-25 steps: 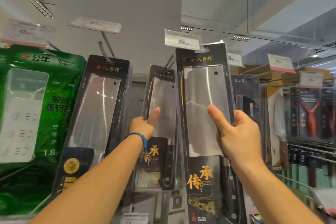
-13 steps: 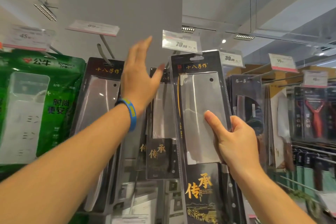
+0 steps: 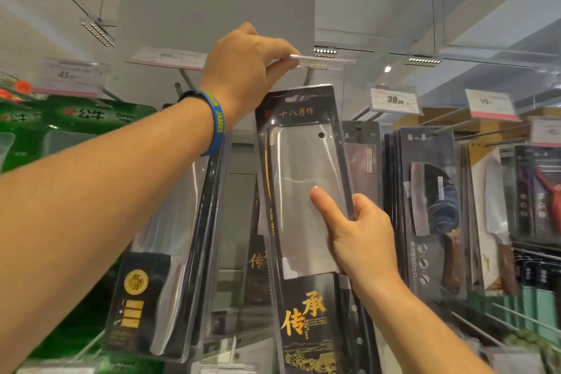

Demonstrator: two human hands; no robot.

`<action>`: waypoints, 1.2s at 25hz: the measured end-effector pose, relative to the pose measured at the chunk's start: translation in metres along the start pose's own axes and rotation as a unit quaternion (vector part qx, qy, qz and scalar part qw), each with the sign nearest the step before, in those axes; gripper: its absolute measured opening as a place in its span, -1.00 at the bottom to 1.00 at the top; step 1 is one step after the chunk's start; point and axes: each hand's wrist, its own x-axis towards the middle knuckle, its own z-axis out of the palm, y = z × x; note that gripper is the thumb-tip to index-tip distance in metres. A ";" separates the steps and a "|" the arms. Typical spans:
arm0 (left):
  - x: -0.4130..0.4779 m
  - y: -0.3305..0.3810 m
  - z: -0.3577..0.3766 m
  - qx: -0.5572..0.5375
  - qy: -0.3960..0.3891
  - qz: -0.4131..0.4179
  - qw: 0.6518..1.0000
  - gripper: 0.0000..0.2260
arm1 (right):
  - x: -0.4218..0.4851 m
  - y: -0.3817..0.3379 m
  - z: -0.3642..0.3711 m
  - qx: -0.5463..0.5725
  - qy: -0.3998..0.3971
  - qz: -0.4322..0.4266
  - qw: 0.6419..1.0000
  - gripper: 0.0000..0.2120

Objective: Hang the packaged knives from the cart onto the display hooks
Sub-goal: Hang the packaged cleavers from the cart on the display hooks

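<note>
My right hand [image 3: 361, 234] grips a black packaged cleaver [image 3: 303, 191] by its right edge, thumb across the clear blister, holding it upright just below a display hook [image 3: 308, 77]. The hanging slot at the package's top sits close under the hook's tip. My left hand [image 3: 246, 70], with a blue wristband, pinches the clear price tag holder [image 3: 321, 61] at the hook's front end, which is tipped up flat. Another packaged cleaver of the same kind [image 3: 258, 261] hangs behind, mostly hidden.
A larger packaged cleaver [image 3: 164, 267] hangs at the left under my left forearm. Green power strip packs [image 3: 69, 124] hang further left. Other knife packages [image 3: 431, 206] and a red peeler [image 3: 543, 191] hang at the right, with price tags [image 3: 394, 100] above them.
My left hand rose from open in mid-air to pinch the price tag holder and tip it up. My right hand lifted the packaged cleaver closer under the hook.
</note>
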 end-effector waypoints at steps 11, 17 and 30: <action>-0.004 0.004 -0.006 -0.033 -0.046 -0.042 0.997 -0.72 | -0.036 0.038 -0.005 -0.018 -0.009 0.071 0.997 -0.39; -0.005 0.003 -0.004 -0.045 -0.047 -0.068 0.996 -0.73 | 0.006 0.005 -0.008 0.017 0.029 0.017 0.999 -0.30; -0.007 0.007 -0.006 -0.039 -0.038 -0.076 0.996 -0.72 | 0.004 -0.004 -0.004 -0.030 0.018 0.019 0.999 -0.33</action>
